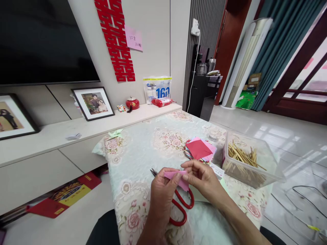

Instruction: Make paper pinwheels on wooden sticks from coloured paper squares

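Note:
A small piece of folded pink paper [183,183] is pinched between my two hands, just above the table. My left hand [165,187] grips its left part, thumb on top and fingers behind. At its right edge, my right hand [200,175] closes thumb and fingers on the paper. Beneath my hands lie red-handled scissors [182,217], their dark blade tips showing to the left of my left hand. Just beyond my right hand sits a stack of coloured square papers, with a red sheet [198,149] on top.
A clear plastic box [252,177] of thin wooden sticks [242,154] stands at the table's right, near a small round clear container [214,134]. A light green folded paper [115,133] lies at the far left corner of the flowered tablecloth [143,146]. Behind runs a low white cabinet [53,136].

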The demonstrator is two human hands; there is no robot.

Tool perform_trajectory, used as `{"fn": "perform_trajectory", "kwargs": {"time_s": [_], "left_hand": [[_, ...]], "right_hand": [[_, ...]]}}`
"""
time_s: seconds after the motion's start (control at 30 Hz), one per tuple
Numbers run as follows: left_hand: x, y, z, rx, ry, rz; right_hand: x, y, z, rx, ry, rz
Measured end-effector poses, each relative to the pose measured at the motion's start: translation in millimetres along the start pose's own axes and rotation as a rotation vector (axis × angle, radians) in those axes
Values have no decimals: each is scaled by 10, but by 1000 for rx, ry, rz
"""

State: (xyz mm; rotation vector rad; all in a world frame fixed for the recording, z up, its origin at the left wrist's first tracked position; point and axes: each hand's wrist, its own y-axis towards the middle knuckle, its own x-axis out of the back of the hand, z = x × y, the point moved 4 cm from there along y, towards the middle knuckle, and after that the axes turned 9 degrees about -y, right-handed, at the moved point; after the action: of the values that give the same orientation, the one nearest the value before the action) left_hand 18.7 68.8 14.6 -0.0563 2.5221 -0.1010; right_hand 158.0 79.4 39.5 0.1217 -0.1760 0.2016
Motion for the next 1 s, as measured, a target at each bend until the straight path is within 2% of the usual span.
{"fn": "perform_trajectory", "kwargs": {"time_s": [0.17, 0.23, 0.33, 0.43, 0.53, 0.7, 0.87, 1.0], "left_hand": [[56, -107, 37, 27, -220, -98], [59, -142, 37, 36, -286, -126], [59, -189, 14, 50, -347, -141], [71, -244, -31, 58, -318, -126], [74, -307, -67, 97, -288, -80], [134, -393, -100, 119, -278, -204], [144, -401, -72, 134, -268, -231], [203, -426, -20, 112, -254, -302]], "right_hand": [[-137, -125, 5, 32, -242, 122], [-171, -165, 22, 128, -363, 97], [-177, -199, 55, 322, -485, -14], [-170, -203, 78, 466, -495, -47], [-154, -192, 104, 529, -484, -39], [-142, -186, 163, 568, -447, 30], [-128, -196, 170, 630, -441, 64], [-116, -187, 111, 625, -458, 63]]}}
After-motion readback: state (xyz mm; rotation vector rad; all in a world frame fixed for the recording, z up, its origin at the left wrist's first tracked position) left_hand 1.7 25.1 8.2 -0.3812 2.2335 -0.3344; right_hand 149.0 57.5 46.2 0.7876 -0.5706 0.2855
